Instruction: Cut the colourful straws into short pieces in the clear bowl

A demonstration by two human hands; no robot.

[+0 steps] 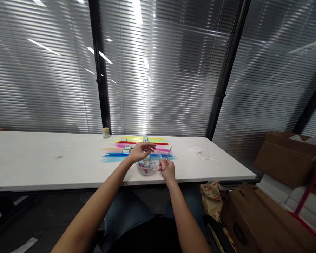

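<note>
My right hand (168,169) is closed around a pair of scissors (166,161), its blades pointing up and away from me. Just left of it, near the table's front edge, stands a clear bowl (146,172) filled with small multicoloured beads. My left hand (142,151) hovers over the far side of this bowl, fingers stretched out to the right and apart. A thin, clear curved edge shows between both hands; whether it is a lid or a cord I cannot tell. Behind the hands lie bundles of coloured sticks (113,154) in blue, pink, red and yellow, some with paper labels.
The white table (76,168) runs along a glass wall with blinds. A small jar (105,132) stands at its back edge. White crumpled material and clear cord (206,157) lie to the right. Cardboard boxes (252,214) and a paper bag (212,198) crowd the floor at right.
</note>
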